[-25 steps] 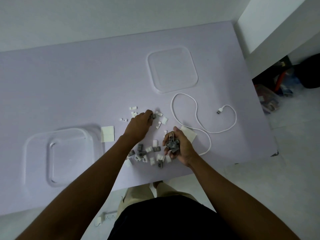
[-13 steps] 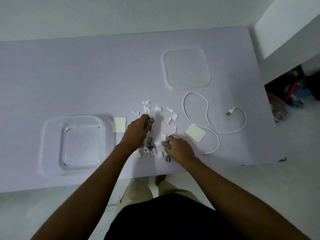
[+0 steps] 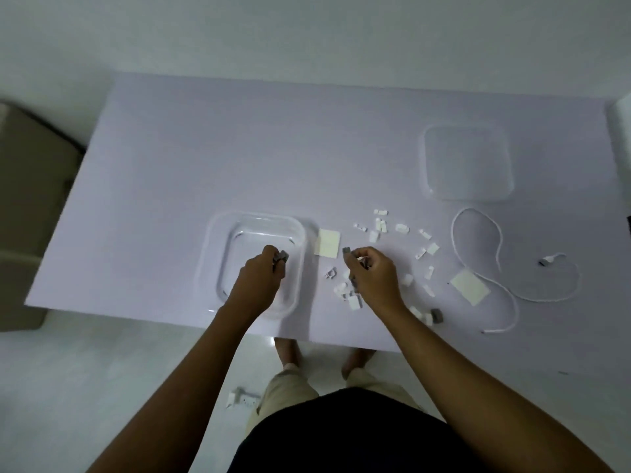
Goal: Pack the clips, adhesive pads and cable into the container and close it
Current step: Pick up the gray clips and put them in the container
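Near the desk's [image 3: 164, 206] front edge, the left hand [image 3: 261, 279] gripped grey clips [image 3: 281, 257] over the open container [image 3: 207, 257]; the right hand [image 3: 374, 279] pinched another clip [image 3: 346, 250] just beside it.

Clear glossy plastic container [image 3: 211, 247] and lid [image 3: 512, 186] on matt lilac table [image 3: 273, 148].

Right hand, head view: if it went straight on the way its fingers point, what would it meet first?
Probably the square adhesive pad beside the container; the right hand holds clips and its height is unclear.
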Demonstrator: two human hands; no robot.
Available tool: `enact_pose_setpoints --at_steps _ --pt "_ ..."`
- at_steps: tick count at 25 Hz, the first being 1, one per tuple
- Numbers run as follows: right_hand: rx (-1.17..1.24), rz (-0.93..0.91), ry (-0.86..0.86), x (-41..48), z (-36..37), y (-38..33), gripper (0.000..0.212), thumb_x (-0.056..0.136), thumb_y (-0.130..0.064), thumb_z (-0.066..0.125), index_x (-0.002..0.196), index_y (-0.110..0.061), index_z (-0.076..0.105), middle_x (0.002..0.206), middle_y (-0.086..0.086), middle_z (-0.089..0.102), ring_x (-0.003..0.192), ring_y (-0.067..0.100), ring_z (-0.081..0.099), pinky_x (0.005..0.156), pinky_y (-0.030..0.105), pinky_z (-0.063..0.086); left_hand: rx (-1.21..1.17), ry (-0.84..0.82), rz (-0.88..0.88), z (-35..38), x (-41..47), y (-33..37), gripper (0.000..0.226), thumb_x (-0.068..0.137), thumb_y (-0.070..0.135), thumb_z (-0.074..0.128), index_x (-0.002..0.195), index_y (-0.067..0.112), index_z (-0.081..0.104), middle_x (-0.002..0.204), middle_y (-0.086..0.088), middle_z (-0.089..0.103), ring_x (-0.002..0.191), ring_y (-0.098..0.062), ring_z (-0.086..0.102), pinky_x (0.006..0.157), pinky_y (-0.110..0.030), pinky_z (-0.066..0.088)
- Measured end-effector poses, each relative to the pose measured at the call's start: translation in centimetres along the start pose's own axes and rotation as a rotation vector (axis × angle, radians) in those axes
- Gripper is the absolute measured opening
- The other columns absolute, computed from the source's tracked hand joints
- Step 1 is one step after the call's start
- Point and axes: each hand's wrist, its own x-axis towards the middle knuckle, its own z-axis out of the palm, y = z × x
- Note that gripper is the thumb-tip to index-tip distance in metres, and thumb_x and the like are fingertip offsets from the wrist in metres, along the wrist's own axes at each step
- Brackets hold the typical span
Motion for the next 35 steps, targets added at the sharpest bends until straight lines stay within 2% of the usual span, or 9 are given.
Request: enact_pose_setpoints --at_steps 4,7,12,15,21,25,29,32,35 --pt "0.168 0.129 -0.107 -1.0 6.6 -3.6 0.025 0.089 -0.027 0.071 0.083 -0.004 0.067 0.058 0.008 0.060 0.045 0.016 0.048 0.045 0.025 0.040 0.388 -0.212 -0.021 -1.4 0.3 -6.6 0.021 0.102 0.025 0.042 0.105 0.006 0.049 0.094 -0.015 0.068 0.079 -0.034 0.066 0.062 -0.037 0.046" --pt "0.257 0.233 -0.116 -1.5 10.5 -4.7 0.032 0.089 -0.033 0.071 0.087 -0.002 0.065 0.060 0.008 0.056 0.046 0.016 0.045 0.045 0.025 0.037 0.624 -0.384 0.056 -2.0 1.6 -8.9 0.024 0.099 0.012 0.045 0.121 0.004 0.050 0.111 -0.013 0.065 0.097 -0.032 0.065 0.071 -0.036 0.048" --pt "0.303 0.325 -0.105 -1.8 14.6 -4.6 0.027 0.093 -0.035 0.065 0.089 -0.010 0.061 0.060 0.005 0.055 0.045 0.015 0.049 0.046 0.026 0.037 0.798 -0.501 0.275 -2.6 3.2 -10.3 0.029 0.100 0.017 0.043 0.126 0.009 0.054 0.118 -0.011 0.063 0.105 -0.030 0.064 0.086 -0.038 0.050" --pt "0.291 0.399 -0.108 -2.0 16.5 -4.1 0.026 0.094 -0.038 0.064 0.093 -0.012 0.061 0.064 0.005 0.059 0.052 0.017 0.054 0.049 0.027 0.042 0.799 -0.451 0.374 -2.9 3.1 -11.5 0.026 0.099 0.023 0.045 0.119 0.011 0.058 0.112 -0.010 0.066 0.102 -0.029 0.065 0.090 -0.040 0.049" --pt "0.236 0.535 -0.133 -2.1 18.8 -3.3 0.026 0.097 -0.038 0.058 0.100 -0.012 0.062 0.081 0.010 0.063 0.061 0.020 0.057 0.054 0.029 0.045 0.301 -0.110 0.408 -6.3 3.5 -11.7 0.020 0.097 0.027 0.051 0.097 0.012 0.064 0.087 -0.006 0.069 0.072 -0.021 0.064 0.072 -0.034 0.055" --pt "0.159 0.561 -0.160 -2.4 20.4 -3.1 0.024 0.098 -0.036 0.056 0.097 -0.012 0.061 0.085 0.010 0.068 0.063 0.019 0.058 0.054 0.029 0.045 -0.045 0.249 0.252 -6.8 4.2 -13.7 0.024 0.095 0.025 0.059 0.112 0.008 0.061 0.104 -0.008 0.061 0.091 -0.018 0.057 0.075 -0.028 0.049" --pt "-0.029 0.514 -0.262 -2.6 22.5 -3.7 0.022 0.100 -0.033 0.053 0.101 -0.013 0.062 0.088 0.010 0.065 0.072 0.021 0.061 0.060 0.031 0.053 -0.389 0.106 -0.063 -4.5 4.8 -14.5 0.037 0.103 0.031 0.042 0.132 0.008 0.044 0.129 -0.011 0.048 0.111 -0.019 0.051 0.094 -0.029 0.044" --pt "-0.268 0.375 -0.355 -2.6 23.9 -3.5 0.027 0.101 -0.032 0.052 0.113 -0.010 0.064 0.105 0.013 0.068 0.089 0.026 0.066 0.080 0.037 0.060 -0.461 0.124 -0.060 -3.5 5.0 -15.1 0.033 0.105 0.032 0.032 0.110 0.008 0.053 0.104 -0.007 0.055 0.099 -0.022 0.052 0.090 -0.040 0.048" --pt "-0.420 0.197 -0.412 -2.8 24.0 -3.4 0.029 0.102 -0.026 0.050 0.120 -0.011 0.067 0.114 0.008 0.069 0.092 0.018 0.062 0.086 0.025 0.051 -0.484 0.135 -0.060 -3.5 5.0 -15.0 0.034 0.106 0.033 0.030 0.106 0.008 0.053 0.098 -0.002 0.054 0.095 -0.020 0.050 0.085 -0.035 0.045"
